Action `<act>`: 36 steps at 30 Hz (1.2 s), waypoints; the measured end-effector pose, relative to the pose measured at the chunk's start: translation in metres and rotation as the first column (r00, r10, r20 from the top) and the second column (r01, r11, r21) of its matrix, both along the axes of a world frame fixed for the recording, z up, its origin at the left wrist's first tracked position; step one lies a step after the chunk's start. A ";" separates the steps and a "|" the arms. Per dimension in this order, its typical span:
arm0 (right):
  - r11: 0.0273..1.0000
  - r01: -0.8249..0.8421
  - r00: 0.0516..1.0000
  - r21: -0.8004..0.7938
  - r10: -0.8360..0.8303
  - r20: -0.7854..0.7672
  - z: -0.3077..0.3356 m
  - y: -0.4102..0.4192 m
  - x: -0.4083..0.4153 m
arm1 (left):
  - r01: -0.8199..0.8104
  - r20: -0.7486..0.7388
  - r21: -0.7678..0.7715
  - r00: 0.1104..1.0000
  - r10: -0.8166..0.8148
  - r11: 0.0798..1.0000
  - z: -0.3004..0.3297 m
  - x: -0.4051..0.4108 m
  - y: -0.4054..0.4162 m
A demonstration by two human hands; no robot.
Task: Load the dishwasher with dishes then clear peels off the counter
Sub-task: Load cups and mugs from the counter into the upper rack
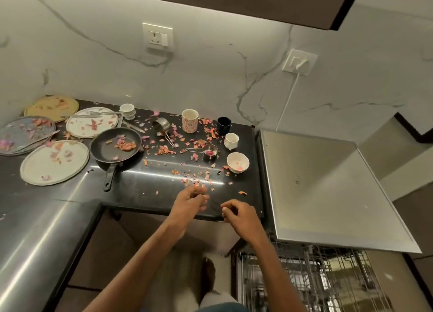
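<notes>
Pink and orange peels (195,180) lie scattered over the black counter (145,190). Several plates (55,162) sit at the left, with forks on one of them (91,122). A black frying pan (116,148) holds peels. Cups (190,120), a dark mug (224,125), a white bowl (237,162) and small steel measuring cups (210,151) stand further right. The dishwasher rack (311,279) is pulled out at the lower right. My left hand (191,200) hovers over the counter's front edge, fingers loosely curled near some peels. My right hand (239,214) hangs beside it, fingers loosely curled, holding nothing visible.
The steel top of the dishwasher (328,194) adjoins the counter on the right. Two wall sockets (157,37) sit on the marble backsplash, one with a white plug and cord (301,64). A steel counter section (35,236) runs at the lower left.
</notes>
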State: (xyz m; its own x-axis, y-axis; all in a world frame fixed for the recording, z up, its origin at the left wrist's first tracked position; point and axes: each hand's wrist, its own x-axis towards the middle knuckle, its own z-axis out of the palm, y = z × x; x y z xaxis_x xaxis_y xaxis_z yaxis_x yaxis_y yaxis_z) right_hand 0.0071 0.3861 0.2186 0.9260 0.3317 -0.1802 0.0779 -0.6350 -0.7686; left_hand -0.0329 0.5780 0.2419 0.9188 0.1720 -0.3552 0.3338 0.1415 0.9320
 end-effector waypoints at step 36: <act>0.786 -0.056 0.983 -0.615 0.152 0.105 -0.077 0.028 0.255 | -0.321 -0.205 -0.083 0.932 0.299 0.943 -0.007 0.202 0.025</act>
